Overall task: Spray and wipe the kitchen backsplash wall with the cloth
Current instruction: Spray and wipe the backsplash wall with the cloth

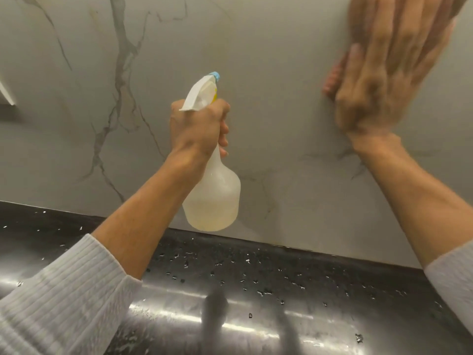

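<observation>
The backsplash wall (pixel 268 85) is pale marble with dark grey veins. My left hand (pixel 197 129) grips the neck of a translucent spray bottle (pixel 215 198) with a white trigger head and a blue nozzle that points up at the wall. The bottle holds a little yellowish liquid. My right hand (pixel 384 73), blurred by motion, presses flat against the wall at the upper right. A pinkish-orange cloth (pixel 332 78) is under that hand, mostly hidden, with only its edge showing at the left.
A glossy black countertop (pixel 256 290) runs below the wall, dotted with water droplets and bright light reflections. A pale object's corner (pixel 6 96) shows at the far left edge. Both forearms are bare, with grey ribbed sleeves pushed up.
</observation>
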